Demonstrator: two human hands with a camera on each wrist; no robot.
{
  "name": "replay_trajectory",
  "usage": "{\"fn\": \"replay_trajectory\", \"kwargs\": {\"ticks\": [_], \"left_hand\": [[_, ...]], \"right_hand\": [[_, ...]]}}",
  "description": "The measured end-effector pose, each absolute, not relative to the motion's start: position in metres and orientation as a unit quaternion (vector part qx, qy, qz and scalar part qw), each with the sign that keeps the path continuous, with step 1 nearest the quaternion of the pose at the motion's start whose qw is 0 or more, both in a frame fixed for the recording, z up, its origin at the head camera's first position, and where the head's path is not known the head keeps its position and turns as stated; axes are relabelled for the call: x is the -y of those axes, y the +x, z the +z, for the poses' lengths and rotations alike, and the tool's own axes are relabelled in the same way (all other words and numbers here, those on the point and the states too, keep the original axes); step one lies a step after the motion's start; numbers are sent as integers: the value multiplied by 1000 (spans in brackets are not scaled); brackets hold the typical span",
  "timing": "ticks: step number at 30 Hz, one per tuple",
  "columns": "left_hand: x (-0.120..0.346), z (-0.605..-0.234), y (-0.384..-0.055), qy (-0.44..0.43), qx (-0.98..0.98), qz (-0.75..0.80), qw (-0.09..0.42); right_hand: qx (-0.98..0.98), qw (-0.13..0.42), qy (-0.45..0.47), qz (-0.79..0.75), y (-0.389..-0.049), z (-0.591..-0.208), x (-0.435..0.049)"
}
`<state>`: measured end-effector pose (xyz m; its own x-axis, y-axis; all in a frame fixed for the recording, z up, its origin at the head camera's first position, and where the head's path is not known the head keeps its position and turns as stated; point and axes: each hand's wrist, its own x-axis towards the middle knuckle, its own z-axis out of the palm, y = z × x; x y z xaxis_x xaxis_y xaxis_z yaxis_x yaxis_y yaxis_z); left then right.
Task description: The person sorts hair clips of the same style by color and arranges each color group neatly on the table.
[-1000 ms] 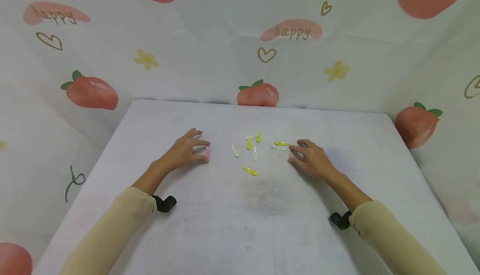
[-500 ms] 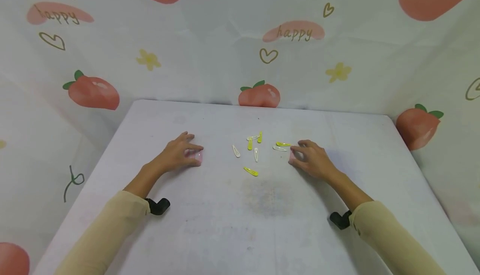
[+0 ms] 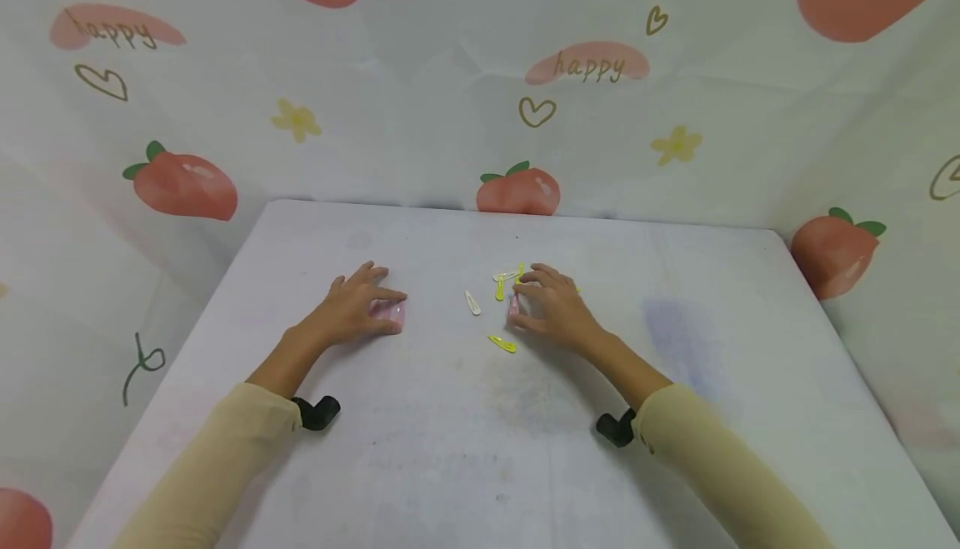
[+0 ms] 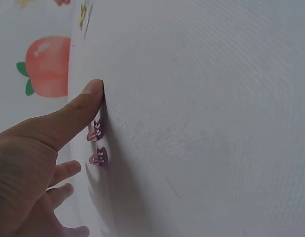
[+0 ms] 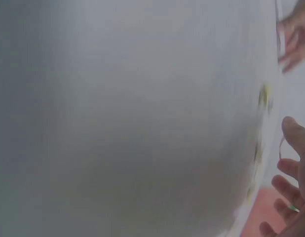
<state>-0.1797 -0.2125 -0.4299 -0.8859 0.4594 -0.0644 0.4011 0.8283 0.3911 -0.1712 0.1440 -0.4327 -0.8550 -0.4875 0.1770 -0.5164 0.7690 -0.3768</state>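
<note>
At left on the table, my left hand (image 3: 348, 307) pinches a small pink see-through piece (image 3: 398, 313) between thumb and forefinger. Toothed pink parts (image 4: 97, 157) like those of a hair claw show beyond the thumb in the left wrist view. My right hand (image 3: 558, 311) holds a similar pink see-through piece (image 3: 513, 309) upright by thumb and forefinger, among the snap hair clips. Near its fingertips lie a yellow hair clip (image 3: 502, 344), another yellow clip (image 3: 499, 288) and a white hair clip (image 3: 472, 303). The right hand covers some of the other clips.
The white tabletop (image 3: 450, 449) ends at the back against a hanging cloth (image 3: 420, 74) printed with peaches and hearts. Black wrist devices (image 3: 318, 413) stick out by both sleeve cuffs. The right wrist view is blurred.
My left hand first shifted left with its pink piece, then stayed there. My right hand has moved left with its pink piece, from beside the right-hand clips to over the middle ones.
</note>
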Motion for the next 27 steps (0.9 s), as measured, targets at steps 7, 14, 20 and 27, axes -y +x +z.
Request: {"fn": "replay_trajectory", "kwargs": {"ticks": [7,14,20,27], "left_hand": [[213,-429,-179,225,-951,192,84],[213,-426,-181,226,-951,189,91],[213,-424,-182,224,-950,193,97],[212,-421,-182,223,-951,188,101]], "right_hand": [[929,7,316,193,-175,-442,-78],[922,-21,334,194,-178,-443,-26],[926,-20,326,190,-181,-446,-10],[933,-46,299,194,-184,-445,-7]]}}
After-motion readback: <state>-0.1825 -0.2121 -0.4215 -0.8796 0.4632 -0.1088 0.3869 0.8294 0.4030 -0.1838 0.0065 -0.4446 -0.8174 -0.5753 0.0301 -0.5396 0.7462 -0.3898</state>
